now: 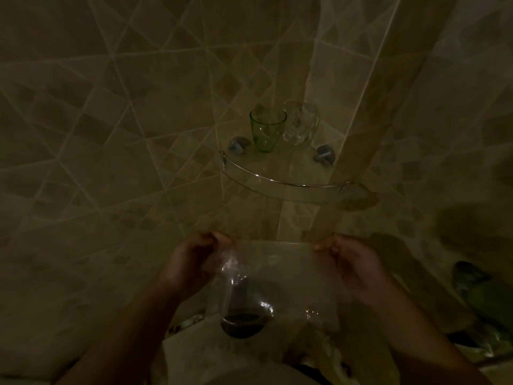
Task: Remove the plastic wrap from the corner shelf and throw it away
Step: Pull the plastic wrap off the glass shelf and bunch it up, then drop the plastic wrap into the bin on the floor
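From the head camera, the only view, the scene was dim and the clear film hard to trace, but both hands were raised in front of the body with the plastic wrap point(273, 276) stretched between them. The left hand point(194, 262) pinched the sheet's upper left corner between thumb and fingertips, where the film bunched into bright creases, and the right hand point(352, 266) pinched the upper right corner the same way, so the top edge ran taut and nearly level while the rest hung loose below. Holding it by two corners seemed meant to keep the clingy film spread and under control rather than letting it fold onto itself. The wrap was well clear of the corner shelf point(286, 183), which sat higher up in the tiled corner, its curved metal rail in front serving to stop things sliding off. A green glass point(267, 132) and a clear glass mug point(301, 123) stood upright side by side at the back of the shelf, tucked toward the corner. The removal looked done by my reading; crumpling and binning remained, and no bin could be made out in the gloom.
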Available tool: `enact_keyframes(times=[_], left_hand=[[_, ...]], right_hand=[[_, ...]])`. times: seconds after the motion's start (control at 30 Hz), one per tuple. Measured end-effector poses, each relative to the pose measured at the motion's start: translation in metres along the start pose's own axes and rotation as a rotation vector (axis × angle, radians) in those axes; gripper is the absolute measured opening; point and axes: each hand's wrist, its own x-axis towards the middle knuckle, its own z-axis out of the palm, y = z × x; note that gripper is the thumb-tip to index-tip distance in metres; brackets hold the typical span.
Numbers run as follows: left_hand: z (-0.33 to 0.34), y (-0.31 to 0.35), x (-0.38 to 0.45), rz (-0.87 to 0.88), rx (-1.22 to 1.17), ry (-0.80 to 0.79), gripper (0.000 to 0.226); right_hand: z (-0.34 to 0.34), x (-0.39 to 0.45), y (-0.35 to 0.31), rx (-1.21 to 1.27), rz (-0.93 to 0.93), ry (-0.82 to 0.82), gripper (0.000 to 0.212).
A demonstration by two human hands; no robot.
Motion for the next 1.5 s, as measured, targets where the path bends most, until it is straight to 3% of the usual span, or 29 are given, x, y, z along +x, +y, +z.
enact_keyframes(times=[0.1,0.17,0.23,0.37,0.43,0.53,0.63,0.73,0.83,1.03,1.1,1.23,1.33,1.5], left_hand=[[0.001,0.002,0.0,-0.106,0.077,0.012,0.023],[0.002,0.002,0.0,-0.137,0.188,0.005,0.023],[0.002,0.003,0.001,-0.163,0.299,0.032,0.046],[0.007,0.01,0.004,-0.105,0.377,0.094,0.051],[0.008,0.012,0.005,-0.034,0.374,0.183,0.047],[0.007,0.006,0.002,0.076,0.37,0.457,0.034],[0.017,-0.018,-0.013,-0.001,0.155,0.641,0.044],[0.041,-0.05,-0.029,-0.26,0.027,0.499,0.079],[0.06,-0.066,-0.036,-0.502,-0.088,0.276,0.07],[0.055,-0.073,-0.037,-0.652,-0.03,0.089,0.067],[0.05,-0.083,-0.037,-0.606,0.014,0.139,0.053],[0.036,-0.109,-0.034,-0.508,0.073,0.364,0.027],[0.017,-0.123,-0.032,-0.603,0.08,0.402,0.018],[-0.014,-0.163,-0.027,-0.704,-0.068,0.449,0.009]], right_hand=[[0.002,0.002,-0.003,-0.253,-0.08,-0.008,0.009],[0.0,0.006,0.0,-0.38,-0.105,-0.013,0.032],[0.001,0.008,-0.001,-0.42,-0.085,0.009,0.049],[0.009,0.005,-0.003,-0.553,-0.102,-0.055,0.024],[0.014,0.005,-0.004,-0.572,-0.125,-0.009,0.018],[0.015,0.003,-0.001,-0.544,-0.18,0.111,0.033],[0.02,-0.003,0.009,-0.405,-0.189,0.211,0.026],[0.029,-0.012,0.027,-0.323,-0.154,0.234,0.021],[0.041,-0.019,0.049,-0.248,-0.062,0.24,0.025],[0.051,-0.023,0.085,-0.231,0.027,0.388,0.025],[0.052,-0.023,0.093,-0.289,0.049,0.394,0.013],[0.05,-0.019,0.108,-0.282,0.182,0.416,0.01],[0.041,-0.015,0.122,-0.283,0.344,0.368,0.012],[0.033,0.008,0.159,-0.345,0.465,0.4,0.024]])
